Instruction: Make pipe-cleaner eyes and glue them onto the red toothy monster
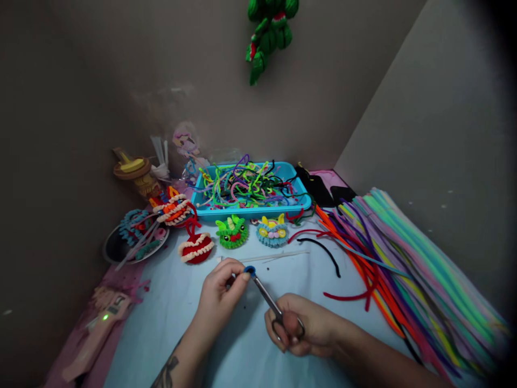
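Note:
Between the thumb and fingers of my left hand (224, 285) is a small dark-blue ring (250, 270), seemingly of bent pipe cleaner. My right hand (305, 326) grips a pair of scissors (266, 295) by the finger loops. The scissor tips reach the blue ring; whether the blades are cutting it cannot be made out. Just beyond my hands sit a green pipe-cleaner animal head (231, 233), a light-blue one (272, 231) with yellow ears, and a red piece (196, 249) with cream trim.
A blue tray (250, 214) of tangled pipe-cleaner scraps stands at the back. Long bundled pipe cleaners (420, 275) cover the right side. At left are a metal bowl (111, 250), a pink glue-gun-like tool (97, 334) and a brown pot (139, 175). Green ornaments (269, 40) hang above.

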Motion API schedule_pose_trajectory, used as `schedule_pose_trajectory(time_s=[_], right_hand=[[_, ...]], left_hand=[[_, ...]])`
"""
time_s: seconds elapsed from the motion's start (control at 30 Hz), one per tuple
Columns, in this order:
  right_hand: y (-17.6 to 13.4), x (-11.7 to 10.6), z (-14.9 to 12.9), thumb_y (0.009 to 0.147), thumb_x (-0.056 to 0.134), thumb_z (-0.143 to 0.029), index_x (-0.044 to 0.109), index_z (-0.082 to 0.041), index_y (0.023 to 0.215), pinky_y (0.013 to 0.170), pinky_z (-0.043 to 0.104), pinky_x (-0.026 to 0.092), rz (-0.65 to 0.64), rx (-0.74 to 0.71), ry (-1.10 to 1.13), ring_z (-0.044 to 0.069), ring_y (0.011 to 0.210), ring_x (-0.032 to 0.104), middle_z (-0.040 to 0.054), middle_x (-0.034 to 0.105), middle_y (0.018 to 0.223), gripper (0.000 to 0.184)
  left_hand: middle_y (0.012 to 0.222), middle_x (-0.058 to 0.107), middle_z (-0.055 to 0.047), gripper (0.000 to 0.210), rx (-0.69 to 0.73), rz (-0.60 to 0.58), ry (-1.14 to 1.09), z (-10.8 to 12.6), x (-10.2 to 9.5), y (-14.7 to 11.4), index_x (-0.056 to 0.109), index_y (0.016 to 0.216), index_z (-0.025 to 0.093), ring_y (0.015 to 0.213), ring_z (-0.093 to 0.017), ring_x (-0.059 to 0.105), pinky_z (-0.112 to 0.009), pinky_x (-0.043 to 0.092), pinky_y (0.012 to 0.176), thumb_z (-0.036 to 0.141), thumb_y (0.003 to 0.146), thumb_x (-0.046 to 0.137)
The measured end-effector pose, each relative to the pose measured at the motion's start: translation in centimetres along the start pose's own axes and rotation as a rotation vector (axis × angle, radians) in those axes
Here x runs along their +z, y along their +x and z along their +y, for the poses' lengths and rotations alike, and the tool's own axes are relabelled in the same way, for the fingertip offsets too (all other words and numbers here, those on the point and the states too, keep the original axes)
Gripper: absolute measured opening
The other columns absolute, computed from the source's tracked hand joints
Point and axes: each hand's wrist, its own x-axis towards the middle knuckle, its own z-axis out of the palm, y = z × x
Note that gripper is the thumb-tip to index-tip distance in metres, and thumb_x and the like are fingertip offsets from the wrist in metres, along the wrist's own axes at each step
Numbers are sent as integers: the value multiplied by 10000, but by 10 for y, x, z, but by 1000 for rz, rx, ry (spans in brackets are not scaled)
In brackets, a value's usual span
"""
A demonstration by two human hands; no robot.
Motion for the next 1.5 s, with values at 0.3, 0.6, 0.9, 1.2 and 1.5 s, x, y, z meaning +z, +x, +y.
schedule_pose_trajectory(time_s=[0.3,0.6,0.9,1.2,1.5], right_hand=[[-1,-2,0,562,812,-436,587,-77,583,298,142,144,-21,18,-16,-9,336,279,-37,480,497,425],[-1,-6,4,503,836,-527,628,-99,820,344,109,332,-164,71,-52,14,404,405,-35,512,610,572],[2,-12,14,408,774,-694,609,-119,1002,438,155,387,-236,-6,-6,67,526,485,11,565,719,843],[0,-5,6,465,815,-609,663,-95,958,484,171,416,-124,-42,39,103,636,518,54,575,770,728],[-1,-16,12,525,733,-690,613,-120,840,489,175,453,-222,-10,0,116,682,526,39,530,784,662]], left_hand=[[708,539,-21,195,-18,8,-14,-1,0,-1,579,693,168,643,-141,508,-249,392,591,273,849,529],[716,552,-29,189,7,-47,-30,0,3,-2,585,688,169,662,-145,519,-252,400,606,252,850,536],[724,548,-27,186,-88,-55,-109,1,10,-5,603,692,170,657,-146,499,-254,377,591,272,839,549],[715,514,-12,193,-143,-15,-158,-3,6,-3,580,698,174,672,-148,487,-262,378,624,298,840,540],[703,546,-22,178,-54,-141,-23,4,4,0,610,705,164,652,-144,510,-246,387,600,262,836,537]])
